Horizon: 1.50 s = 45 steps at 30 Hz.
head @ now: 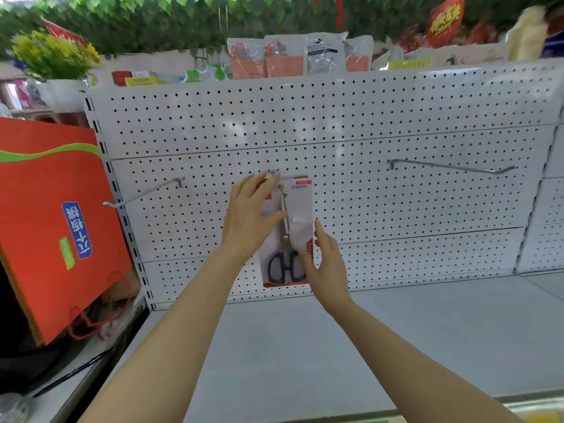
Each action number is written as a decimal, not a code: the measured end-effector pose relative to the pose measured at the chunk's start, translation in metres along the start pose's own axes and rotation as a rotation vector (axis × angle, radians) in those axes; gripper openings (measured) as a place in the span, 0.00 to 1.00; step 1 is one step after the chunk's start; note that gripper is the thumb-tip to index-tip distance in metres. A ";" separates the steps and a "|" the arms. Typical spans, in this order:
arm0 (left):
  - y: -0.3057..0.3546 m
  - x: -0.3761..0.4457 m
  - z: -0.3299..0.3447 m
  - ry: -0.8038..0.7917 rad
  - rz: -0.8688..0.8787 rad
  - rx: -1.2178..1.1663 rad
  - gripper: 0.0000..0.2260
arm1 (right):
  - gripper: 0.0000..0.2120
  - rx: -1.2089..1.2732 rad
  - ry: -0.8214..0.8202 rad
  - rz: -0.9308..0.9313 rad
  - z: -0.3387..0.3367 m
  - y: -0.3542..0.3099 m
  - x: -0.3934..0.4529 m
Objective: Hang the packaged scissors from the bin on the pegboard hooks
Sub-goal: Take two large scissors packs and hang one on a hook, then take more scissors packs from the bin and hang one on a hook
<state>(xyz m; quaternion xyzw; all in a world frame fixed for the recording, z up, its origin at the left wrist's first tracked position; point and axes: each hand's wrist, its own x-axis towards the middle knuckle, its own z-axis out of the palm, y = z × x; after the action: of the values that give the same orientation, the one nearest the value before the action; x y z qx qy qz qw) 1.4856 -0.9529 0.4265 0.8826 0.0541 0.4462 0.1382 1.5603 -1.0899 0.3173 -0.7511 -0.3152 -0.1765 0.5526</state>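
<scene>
Scissors pack (288, 230) sits upright against the pegboard (335, 117), center of the middle panel, top edge at the middle hook (272, 171). Can't tell if the hang hole is actually on the hook; left fingers cover that spot. Pack is white card w/ red trim, scissors blades up, dark handles at bottom.

Left hand (248, 218) lies on the pack's upper left. Fingers straight and slightly spread, tips reaching the top edge by the hook, thumb across the front of the pack near the blades. Looks like a flat hold w/ thumb in front, not a curl.

Right hand (328, 264) is at the pack's lower right edge. Index finger straight, pointing up along the right side; thumb touches the front near the handles. Other fingers hidden behind the hand, can't tell how they lie.

Two more hooks on the board, both bare: left hook (143, 193) and right hook (451, 167), well apart from the pack. Grey shelf (305, 346) below the board. Orange bags (55, 215) lean to the left of the board. Packaged goods (287, 56) stand along the top behind it, green leaves (183, 16) overhead, yellow flowers (52, 54) upper left.
</scene>
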 end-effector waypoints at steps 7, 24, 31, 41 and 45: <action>0.000 -0.043 -0.008 0.037 -0.090 0.114 0.37 | 0.28 -0.332 0.059 -0.177 -0.057 0.003 -0.014; 0.190 -0.187 0.048 -0.138 0.168 0.283 0.26 | 0.26 -0.761 0.114 -0.420 -0.286 0.044 -0.138; 0.282 -0.246 0.136 -0.365 0.219 0.175 0.27 | 0.25 -0.911 0.086 -0.274 -0.376 0.114 -0.221; 0.381 -0.305 0.264 -0.621 0.438 -0.062 0.24 | 0.22 -1.156 0.115 0.144 -0.476 0.210 -0.348; 0.413 -0.340 0.306 -0.719 0.535 -0.122 0.25 | 0.22 -1.245 0.120 0.395 -0.517 0.233 -0.415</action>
<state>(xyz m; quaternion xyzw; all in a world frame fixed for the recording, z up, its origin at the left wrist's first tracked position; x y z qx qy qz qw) 1.5171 -1.4816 0.1122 0.9546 -0.2539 0.1337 0.0797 1.4526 -1.7370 0.0642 -0.9631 0.0210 -0.2630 0.0534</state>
